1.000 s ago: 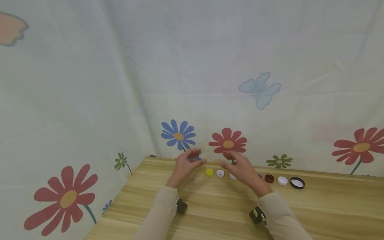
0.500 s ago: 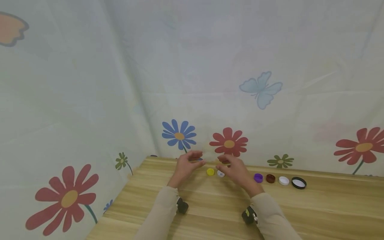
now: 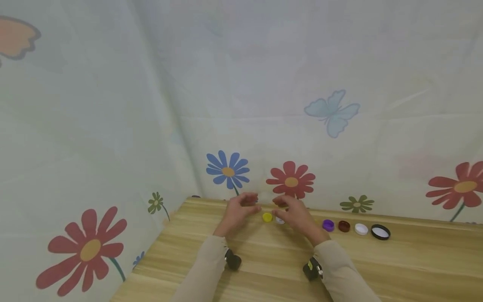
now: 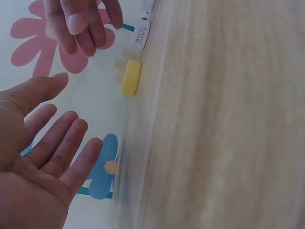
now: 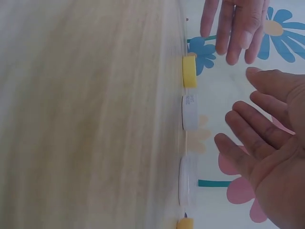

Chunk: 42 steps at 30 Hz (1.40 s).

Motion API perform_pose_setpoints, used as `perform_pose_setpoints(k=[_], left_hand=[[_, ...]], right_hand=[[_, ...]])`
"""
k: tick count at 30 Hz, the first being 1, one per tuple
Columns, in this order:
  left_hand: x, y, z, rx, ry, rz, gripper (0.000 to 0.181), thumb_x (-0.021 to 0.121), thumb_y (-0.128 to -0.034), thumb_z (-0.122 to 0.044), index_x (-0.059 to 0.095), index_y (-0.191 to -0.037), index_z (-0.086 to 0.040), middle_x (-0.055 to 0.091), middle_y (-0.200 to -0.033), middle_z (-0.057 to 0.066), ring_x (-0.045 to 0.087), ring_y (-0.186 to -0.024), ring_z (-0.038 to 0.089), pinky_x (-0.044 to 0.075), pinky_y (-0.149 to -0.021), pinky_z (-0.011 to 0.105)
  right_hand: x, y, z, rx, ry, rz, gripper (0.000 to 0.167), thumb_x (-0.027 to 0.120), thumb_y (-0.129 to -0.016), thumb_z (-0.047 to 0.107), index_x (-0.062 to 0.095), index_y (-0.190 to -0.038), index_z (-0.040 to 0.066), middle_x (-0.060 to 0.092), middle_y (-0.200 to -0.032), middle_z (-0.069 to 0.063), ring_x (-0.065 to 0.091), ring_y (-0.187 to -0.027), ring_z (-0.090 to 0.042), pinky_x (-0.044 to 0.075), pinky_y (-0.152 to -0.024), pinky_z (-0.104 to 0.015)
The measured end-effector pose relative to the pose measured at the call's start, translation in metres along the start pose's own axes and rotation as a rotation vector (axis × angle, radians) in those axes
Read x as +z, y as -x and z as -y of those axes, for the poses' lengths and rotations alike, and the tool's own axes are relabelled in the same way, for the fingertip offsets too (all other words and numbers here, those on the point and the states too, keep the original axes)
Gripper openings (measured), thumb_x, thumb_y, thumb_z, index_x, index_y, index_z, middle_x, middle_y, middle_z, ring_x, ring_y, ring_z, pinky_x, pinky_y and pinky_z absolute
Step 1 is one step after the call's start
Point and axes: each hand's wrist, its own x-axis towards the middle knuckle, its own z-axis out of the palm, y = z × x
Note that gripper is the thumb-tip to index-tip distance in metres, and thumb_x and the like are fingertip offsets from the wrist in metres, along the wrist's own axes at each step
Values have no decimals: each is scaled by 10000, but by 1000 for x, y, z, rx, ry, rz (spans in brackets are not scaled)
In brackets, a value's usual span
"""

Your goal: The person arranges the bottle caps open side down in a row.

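1. Yellow cap [image 3: 267, 217] lies near the far edge of the wooden table [image 3: 264, 268], between the left hand [image 3: 237, 212] and the printed white cap [image 4: 140, 34], at the left end of a row.
2. We see the left hand and the right hand [image 3: 296, 213] raised above the table, palms facing, fingers relaxed and gripping nothing; we judge that this height keeps the row undisturbed.
3. The gaps in the row probably keep each piece separate and easy to reach, we think.
4. From the head, the right hand partly covers the printed white cap; the right wrist view gives us that cap's side, then a pale lid [image 5: 188, 181] and an orange cap [image 5: 185, 223].
5. Only the head view shows us the row's right end: purple cap [image 3: 328, 225], brown cap [image 3: 344, 226], plain white cap [image 3: 361, 229] and black-rimmed lid [image 3: 380, 232].
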Motion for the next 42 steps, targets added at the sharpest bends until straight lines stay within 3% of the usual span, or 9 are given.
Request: perform_pose_setpoints(k=[5, 15, 26, 33, 42], left_hand=[[2, 1, 2, 2, -9, 32, 454, 827, -914, -41, 673, -1325, 73, 707, -1278, 250, 698, -1162, 395, 552, -1014, 443], [7, 4, 11, -95, -14, 103, 475, 806, -934, -69, 662, -1374, 40, 690, -1344, 206, 705, -1166, 308, 554, -1006, 432], [10, 5, 9, -82, -98, 92, 397, 810, -930, -60, 707, -1303, 31, 739, -1252, 149, 705, -1152, 301, 568, -967, 421], [11, 4, 12, -90, -81, 105, 348, 806, -910, 14, 726, -1247, 55, 761, -1139, 117, 731, -1077, 263, 571, -949, 390], [14, 0, 19, -128, -78, 121, 303, 808, -904, 14, 770, -1201, -36, 790, -1081, 53, 734, -1012, 175, 570, -935, 344]], right_hand=[[2, -4, -2, 30, 17, 46, 342, 771, -965, 88, 694, -1280, -23, 720, -1262, -172, 660, -1210, -380, 532, -1031, -527], [4, -11, -7, 51, 23, 102, 351, 776, -967, 92, 695, -1293, -11, 718, -1273, -164, 656, -1223, -369, 511, -1056, -537], [7, -17, -10, 69, 63, 162, 339, 779, -964, 87, 699, -1281, -4, 722, -1239, -151, 662, -1196, -348, 512, -1055, -533], [9, -17, -10, 65, 75, 188, 326, 792, -949, 72, 708, -1256, 4, 730, -1192, -119, 677, -1145, -315, 526, -1036, -519], [16, -18, -13, 42, 77, 193, 299, 801, -920, 64, 728, -1205, 13, 741, -1108, -94, 689, -1060, -272, 548, -991, -488]])
